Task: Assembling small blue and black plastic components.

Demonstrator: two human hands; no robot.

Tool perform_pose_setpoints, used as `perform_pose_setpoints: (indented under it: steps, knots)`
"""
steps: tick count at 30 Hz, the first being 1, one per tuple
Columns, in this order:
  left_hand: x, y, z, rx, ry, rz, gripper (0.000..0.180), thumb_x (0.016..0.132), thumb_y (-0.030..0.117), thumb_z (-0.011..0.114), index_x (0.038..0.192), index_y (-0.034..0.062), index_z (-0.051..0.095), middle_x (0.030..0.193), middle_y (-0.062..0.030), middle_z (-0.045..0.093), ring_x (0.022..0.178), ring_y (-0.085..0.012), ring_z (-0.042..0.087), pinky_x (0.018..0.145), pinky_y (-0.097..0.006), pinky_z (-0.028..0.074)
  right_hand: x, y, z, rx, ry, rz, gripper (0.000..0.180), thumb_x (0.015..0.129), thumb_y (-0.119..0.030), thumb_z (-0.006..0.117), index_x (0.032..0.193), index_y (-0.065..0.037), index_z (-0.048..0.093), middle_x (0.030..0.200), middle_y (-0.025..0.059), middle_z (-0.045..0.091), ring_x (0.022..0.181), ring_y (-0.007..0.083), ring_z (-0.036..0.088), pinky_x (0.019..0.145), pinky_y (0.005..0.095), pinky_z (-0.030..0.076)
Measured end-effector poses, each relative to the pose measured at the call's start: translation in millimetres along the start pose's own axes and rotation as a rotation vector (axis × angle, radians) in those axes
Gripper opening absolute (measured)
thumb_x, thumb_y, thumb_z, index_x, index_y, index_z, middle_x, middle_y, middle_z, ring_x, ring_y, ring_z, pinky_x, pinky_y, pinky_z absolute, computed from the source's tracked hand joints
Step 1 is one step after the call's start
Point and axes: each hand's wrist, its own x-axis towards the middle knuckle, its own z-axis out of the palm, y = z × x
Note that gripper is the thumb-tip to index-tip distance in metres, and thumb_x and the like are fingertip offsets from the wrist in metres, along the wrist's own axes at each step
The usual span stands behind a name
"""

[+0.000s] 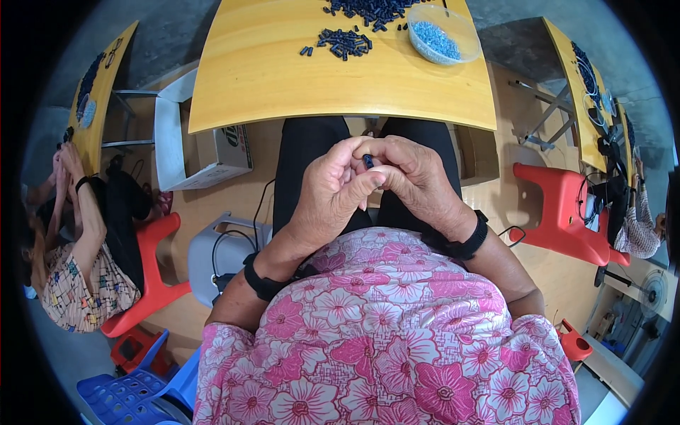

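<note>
I see my left hand and right hand pressed together above my lap, fingers curled, jointly pinching a small dark blue piece. Its long axis runs roughly vertically in view.

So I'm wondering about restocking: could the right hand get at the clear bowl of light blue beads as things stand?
Probably yes. The right hand is pinching a small dark blue piece with the left hand over the lap; the clear bowl sits ahead on the yellow table, with nothing between.
</note>
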Motion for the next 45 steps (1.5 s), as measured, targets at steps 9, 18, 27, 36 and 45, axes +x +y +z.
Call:
perform_pose_setpoints:
  steps: [9, 18, 27, 36, 45]
  knots:
    - [4.3, -5.0, -0.7, -0.051, 0.047, 0.034, 0.037, 0.092, 0.019, 0.061, 0.119, -0.0042, 0.052, 0.081, -0.0009, 0.055, 0.068, -0.0029, 0.053, 0.058, -0.017, 0.047, 4.5, -1.3, 2.3, 0.078, -0.002, 0.054, 0.023, 0.088, -0.019, 0.062, 0.107, -0.006, 0.061, 0.088, 0.0100, 0.063, 0.082, 0.0221, 0.060, 0.075, 0.0302, 0.047]
    - [5.9, -12.4, -8.6, -0.370, 0.114, -0.143, 0.034, 0.097, 0.020, 0.054, 0.122, -0.0016, 0.052, 0.076, 0.0004, 0.056, 0.066, -0.0032, 0.053, 0.060, -0.018, 0.048, 3.3, 4.9, 3.4, 0.079, 0.042, 0.067, 0.033, 0.081, -0.012, 0.068, 0.114, -0.010, 0.064, 0.083, 0.0085, 0.062, 0.076, 0.0189, 0.058, 0.071, 0.0285, 0.047]
    - [5.0, -10.3, -7.7, -0.393, 0.141, -0.158, 0.029, 0.095, 0.011, 0.054, 0.120, -0.0013, 0.054, 0.085, -0.0023, 0.060, 0.070, -0.0044, 0.054, 0.065, -0.019, 0.050, 2.9, 6.4, 2.6, 0.101, 0.086, 0.095, 0.031, 0.075, -0.010, 0.074, 0.105, -0.008, 0.068, 0.073, 0.0027, 0.054, 0.068, 0.0113, 0.052, 0.064, 0.0236, 0.044]
    - [-1.0, -4.2, -3.1, -0.347, -0.048, -0.030, 0.062, 0.083, 0.018, 0.073, 0.131, -0.0066, 0.044, 0.107, -0.0048, 0.053, 0.094, -0.0063, 0.052, 0.077, -0.019, 0.047, 0.2, 5.7, 1.6, 0.155, 0.103, 0.053, 0.024, 0.077, -0.010, 0.072, 0.098, -0.003, 0.067, 0.076, -0.0005, 0.054, 0.071, 0.0080, 0.052, 0.065, 0.0218, 0.045]
    - [-1.2, -3.0, -2.2, -0.006, 0.005, 0.031, 0.052, 0.083, 0.014, 0.072, 0.125, -0.0052, 0.049, 0.104, -0.0037, 0.055, 0.093, -0.0071, 0.053, 0.082, -0.020, 0.047, -1.4, 3.6, 2.4, 0.094, 0.093, 0.065, 0.025, 0.078, -0.019, 0.072, 0.098, -0.004, 0.066, 0.077, 0.0006, 0.056, 0.072, 0.0092, 0.053, 0.067, 0.0230, 0.046]
